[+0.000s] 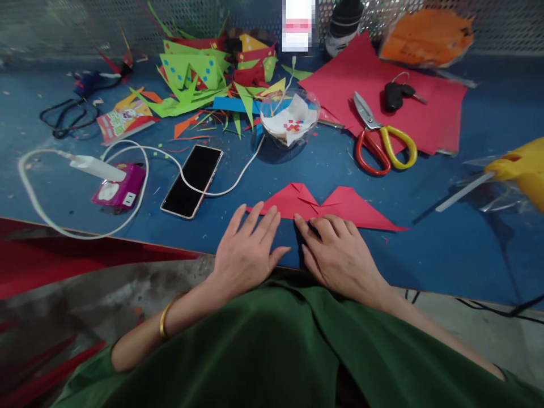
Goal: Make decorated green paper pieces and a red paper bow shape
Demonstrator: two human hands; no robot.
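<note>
A folded piece of red paper (352, 207) lies flat near the front edge of the blue table, with two raised humps and a pointed right end. My left hand (246, 246) rests at its left part, fingers stretched out and the fingertips on the paper's lower edge. My right hand (338, 249) lies over the lower edge just right of the middle, the index finger extended and the other fingers slightly bent. Neither hand grips the paper. Beyond it stands a clear plastic bowl (312, 116) with white paper and small red bits inside.
Scissors (369, 122) and car keys (394, 96) lie on red sheets (442, 107). A phone (193, 178) lies under a white cable. Left is a charger (97, 168) on a purple pack. Green paper crafts (193, 68) stand behind; a yellow glue gun (521, 167) is at right.
</note>
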